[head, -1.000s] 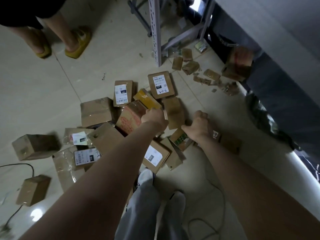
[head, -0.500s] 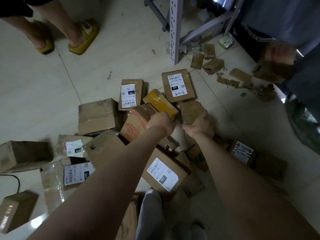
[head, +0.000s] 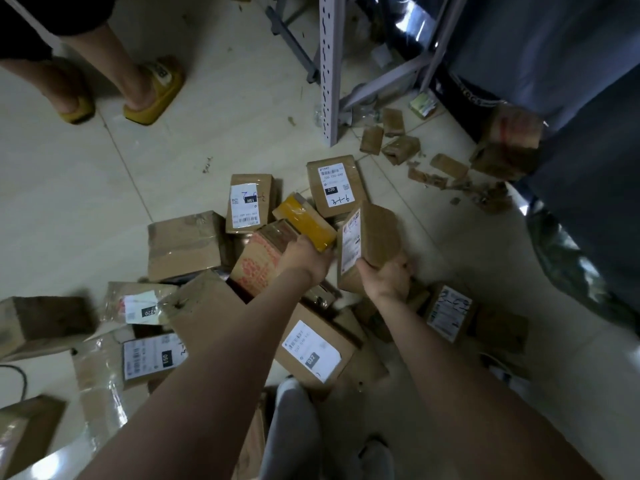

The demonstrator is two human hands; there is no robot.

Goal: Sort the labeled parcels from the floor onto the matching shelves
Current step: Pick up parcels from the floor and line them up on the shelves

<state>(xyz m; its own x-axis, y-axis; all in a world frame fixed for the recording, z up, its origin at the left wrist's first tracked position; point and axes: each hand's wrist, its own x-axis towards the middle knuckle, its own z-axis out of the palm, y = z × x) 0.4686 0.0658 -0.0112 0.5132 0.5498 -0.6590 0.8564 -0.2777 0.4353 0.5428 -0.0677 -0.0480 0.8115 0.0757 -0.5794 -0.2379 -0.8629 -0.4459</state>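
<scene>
Item: right hand (head: 388, 280), fingers curling round the lower near end of a brown parcel (head: 375, 237) and gripping it. The parcel is standing tilted above the heap, clear of the floor (head: 86, 202) as far as can be judged, with its white label (head: 350, 240) facing left at a steep angle, so the print is not reading. Item: left hand (head: 304, 258), resting at the far edge of a red-printed carton (head: 258, 261), just beside a yellow-taped parcel (head: 304, 220). Its fingers are hiding behind the back of the hand, so gripping or merely touching cannot be told. Surrounding stock: parcels are lying scattered, among them one marked 220 (head: 334, 185) and one marked 032 (head: 311, 351). A grey shelf upright (head: 327, 64) is standing beyond, and a second person's feet in yellow slippers (head: 156, 91) are standing at far left. Handling note, as judgement: the step in hand is probably reading the lifted parcel's label. Rolling the wrist to bring the label flat to the eye, and steadying the far end with the free hand, should be serving best before carrying it to its shelf.
</scene>
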